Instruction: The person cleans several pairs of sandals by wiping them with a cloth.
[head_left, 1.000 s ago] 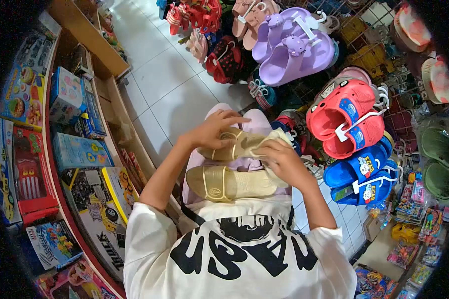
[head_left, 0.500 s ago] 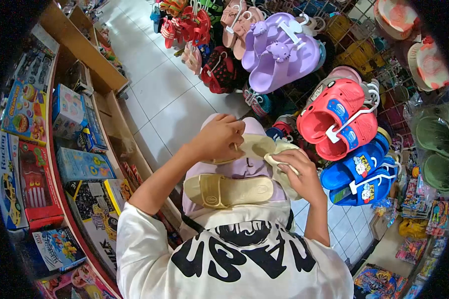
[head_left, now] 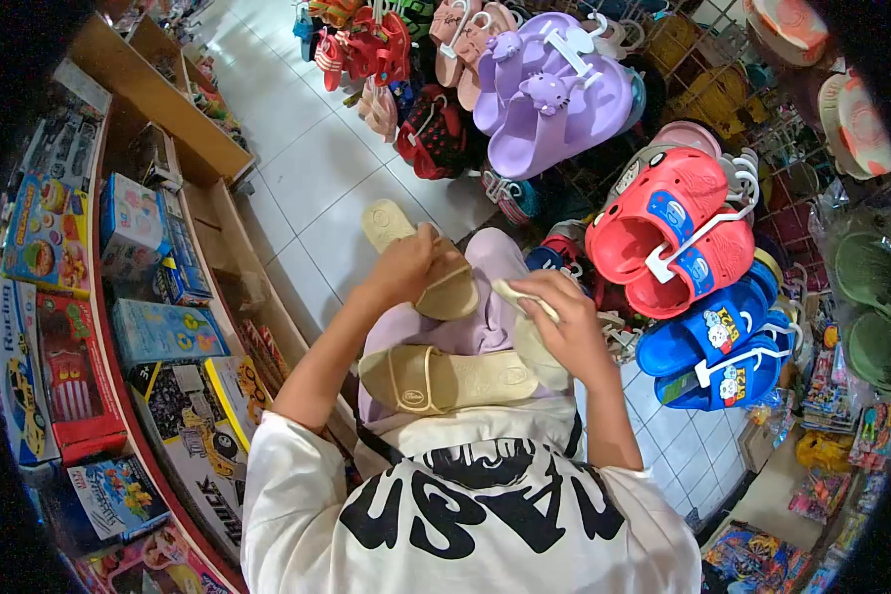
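Note:
A beige slide sandal (head_left: 447, 294) is in my left hand (head_left: 406, 265), whose fingers wrap around its middle. It is tilted above my lap, with one end pointing up and left. My right hand (head_left: 562, 315) is closed on a cream cloth (head_left: 537, 344), which is bunched at the fingers and hangs down over my leg. Across my lap lies a second beige slide sandal (head_left: 480, 380), its strap end toward the left. My lilac trousers (head_left: 498, 259) show beneath both sandals.
Lilac slides (head_left: 554, 119), red clogs (head_left: 663, 233) and blue slides (head_left: 718, 342) hang on a rack close to my right. Boxed toys (head_left: 158, 327) fill the shelves on my left. White floor tiles (head_left: 322, 188) stretch ahead.
My left hand has moved left and turned the sandal, so its far end now points up and left. The cloth in my right hand has moved slightly left, away from the sandal.

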Demonstrator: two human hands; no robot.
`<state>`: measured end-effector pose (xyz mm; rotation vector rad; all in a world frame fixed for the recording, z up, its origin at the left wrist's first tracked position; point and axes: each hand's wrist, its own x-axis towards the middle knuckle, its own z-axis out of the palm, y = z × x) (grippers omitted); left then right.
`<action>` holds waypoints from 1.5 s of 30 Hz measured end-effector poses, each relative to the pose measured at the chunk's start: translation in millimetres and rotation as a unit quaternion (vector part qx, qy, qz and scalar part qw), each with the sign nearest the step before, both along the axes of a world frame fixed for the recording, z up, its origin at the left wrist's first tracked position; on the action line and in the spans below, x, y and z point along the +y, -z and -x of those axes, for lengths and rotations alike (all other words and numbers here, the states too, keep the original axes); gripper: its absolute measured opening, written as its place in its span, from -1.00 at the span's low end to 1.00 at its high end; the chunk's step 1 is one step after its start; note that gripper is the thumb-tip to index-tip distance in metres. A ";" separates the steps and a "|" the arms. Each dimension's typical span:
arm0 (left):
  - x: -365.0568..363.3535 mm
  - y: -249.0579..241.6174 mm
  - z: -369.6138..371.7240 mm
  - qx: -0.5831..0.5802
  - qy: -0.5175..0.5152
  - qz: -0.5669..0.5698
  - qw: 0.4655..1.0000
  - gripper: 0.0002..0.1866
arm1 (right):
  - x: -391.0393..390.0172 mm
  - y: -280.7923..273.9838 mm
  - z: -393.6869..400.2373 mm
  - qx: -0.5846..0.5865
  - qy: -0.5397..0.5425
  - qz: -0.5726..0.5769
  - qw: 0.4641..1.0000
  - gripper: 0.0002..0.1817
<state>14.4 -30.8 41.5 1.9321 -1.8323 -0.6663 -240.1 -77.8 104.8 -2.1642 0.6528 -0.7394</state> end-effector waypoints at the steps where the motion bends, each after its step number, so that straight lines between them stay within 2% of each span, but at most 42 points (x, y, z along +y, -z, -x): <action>1: -4.1 3.5 -1.2 0.003 -0.005 0.001 1.000 -0.58 | -0.6 9.7 -8.9 -0.012 0.008 0.006 1.000 -0.72; 3: -10.0 9.9 -1.2 0.009 -0.014 0.001 1.000 -0.61 | 5.7 28.5 -35.1 -0.032 0.006 0.065 0.997 -0.71; 4: -11.7 16.6 -0.1 0.012 -0.014 0.029 0.999 -0.62 | 13.5 47.0 -47.9 0.012 0.004 0.071 0.997 -0.68; 5: -13.2 25.4 1.0 0.014 -0.015 0.058 0.998 -0.63 | 22.0 72.0 -60.2 0.095 0.016 0.149 0.984 -0.69; 6: -14.0 33.5 2.6 0.017 -0.016 0.086 0.996 -0.64 | 25.8 78.0 -62.4 0.143 -0.020 0.145 0.979 -0.69; 8: -14.9 48.3 4.9 -0.005 0.010 0.153 0.988 -0.66 | 31.0 85.9 -62.9 0.237 -0.093 0.135 0.958 -0.68; 9: -16.0 52.5 4.5 -0.018 0.021 0.188 0.982 -0.67 | 26.5 81.4 -57.0 0.189 -0.117 0.118 0.968 -0.72; 12: -13.0 54.5 3.5 0.039 -0.014 0.220 0.975 -0.61 | 4.7 71.0 -42.1 0.218 -0.237 -0.047 0.945 -0.74; 13: -13.8 51.9 2.4 0.055 -0.047 0.206 0.976 -0.62 | 2.9 70.0 -39.6 0.190 -0.219 -0.033 0.956 -0.75; 15: -11.8 47.2 3.2 0.092 -0.111 0.174 0.974 -0.63 | 6.9 72.5 -43.0 0.123 -0.103 -0.032 0.987 -0.76; 17: -9.6 46.7 4.4 0.081 -0.114 0.180 0.974 -0.64 | 11.8 70.1 -50.5 0.073 -0.014 -0.016 0.997 -0.76; 21: -7.0 45.7 3.9 0.087 -0.113 0.214 0.966 -0.64 | 18.2 69.4 -49.4 0.010 0.036 0.030 0.999 -0.79; 24: 0.2 39.4 -0.7 0.230 -0.132 0.128 0.956 -0.67 | 14.2 46.3 -44.3 -0.078 0.126 0.038 0.988 -0.81; 25: 2.0 37.7 -3.5 0.251 -0.147 0.136 0.947 -0.68 | 14.3 38.0 -40.2 -0.083 0.141 0.044 0.986 -0.74; 28: 10.8 31.9 -9.0 0.314 -0.201 0.157 0.914 -0.72 | 13.7 33.9 -38.9 -0.086 0.104 0.130 0.982 -0.69; 30: 16.9 20.5 -10.6 0.349 -0.246 0.175 0.887 -0.74 | 13.4 36.8 -41.3 -0.007 -0.050 0.126 0.991 -0.63; 31: 25.1 -3.9 -7.8 0.291 -0.252 0.162 0.909 -0.74 | 14.9 39.4 -43.3 0.037 -0.110 0.125 0.985 -0.63; 32: 32.3 -3.1 -8.9 0.234 -0.258 0.174 0.921 -0.74 | 15.3 40.4 -45.8 0.079 -0.170 0.125 0.974 -0.62; 33: 39.0 -1.8 -12.2 0.176 -0.263 0.188 0.930 -0.74 | 8.5 35.6 -46.3 0.099 -0.229 0.040 0.968 -0.64; 34: 44.8 -0.7 -16.3 0.117 -0.268 0.203 0.935 -0.74 | 3.5 24.9 -47.7 0.107 -0.229 -0.018 0.968 -0.66; 36: 55.2 -0.3 -23.9 0.155 -0.312 0.224 0.910 -0.73 | -2.4 4.8 -50.2 0.122 -0.223 -0.138 0.957 -0.67; 39: 60.5 -13.3 -31.0 0.181 -0.394 0.237 0.869 -0.75 | -21.0 14.1 -59.4 0.042 -0.171 -0.090 0.980 -0.72; 40: 58.7 -9.1 -33.7 0.250 -0.399 0.257 0.844 -0.76 | -32.1 20.2 -64.5 0.026 -0.147 -0.082 0.985 -0.73; 42: 52.4 2.8 -41.9 0.384 -0.400 0.292 0.779 -0.77 | -66.2 56.0 -78.3 0.034 -0.066 -0.163 0.984 -0.74; 43: 47.2 0.4 -42.3 0.406 -0.418 0.281 0.763 -0.79 | -88.6 84.1 -82.9 0.028 -0.045 -0.202 0.978 -0.74; 45: 34.5 -7.4 -39.3 0.436 -0.412 0.266 0.754 -0.80 | -142.7 147.2 -94.8 0.095 0.011 -0.201 0.975 -0.73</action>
